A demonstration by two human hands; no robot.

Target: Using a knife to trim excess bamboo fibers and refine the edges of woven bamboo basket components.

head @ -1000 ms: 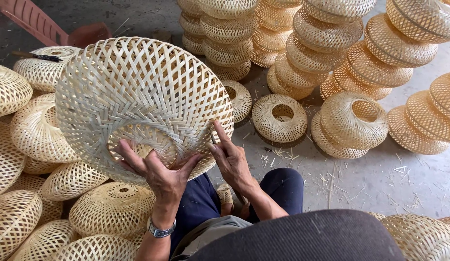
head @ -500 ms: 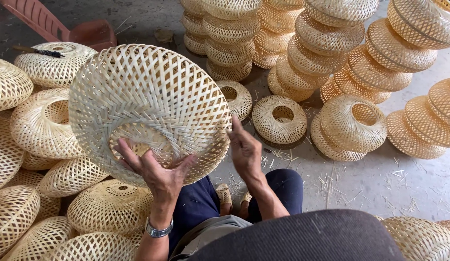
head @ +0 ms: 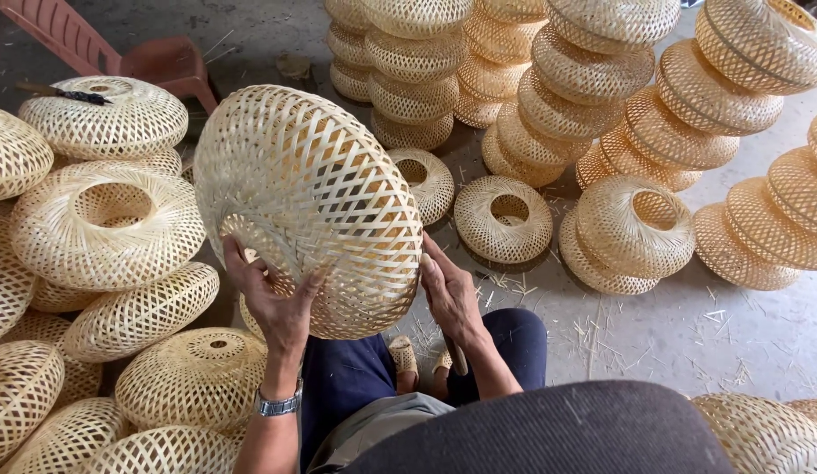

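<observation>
Both hands on one woven bamboo lampshade [head: 312,206], held up over the lap, tilted on edge, domed lattice side facing the camera

Left hand [head: 277,303]: grip closed on the shade's lower-left rim, fingers spread across the weave, thumb up the outer face. Metal wristwatch [head: 277,405] on that wrist

Right hand [head: 449,294]: flat against the shade's lower-right edge, fingers extended upward along the side. Looks like a pressing hold more than a wrap; fingertips are partly behind the weave, so hard to be sure

Between the two grips the shade's bottom edge sits just above the knees, dark blue trousers [head: 356,377] below it. Sandalled feet show under the right hand

Left of the left grip: pile of finished shades on the floor, one wide one with a round opening facing up [head: 105,224], more flattened ones below and beside it [head: 140,312]. Further up-left, another shade with a dark tool lying on top [head: 61,90], and a pink plastic chair [head: 154,61] behind it

Right of and beyond the right grip: two small ring-shaped shades flat on the concrete floor [head: 503,219], then leaning stacked columns of shades [head: 601,96] along the back. Bamboo slivers scattered on the floor [head: 689,342] near the right knee
</observation>
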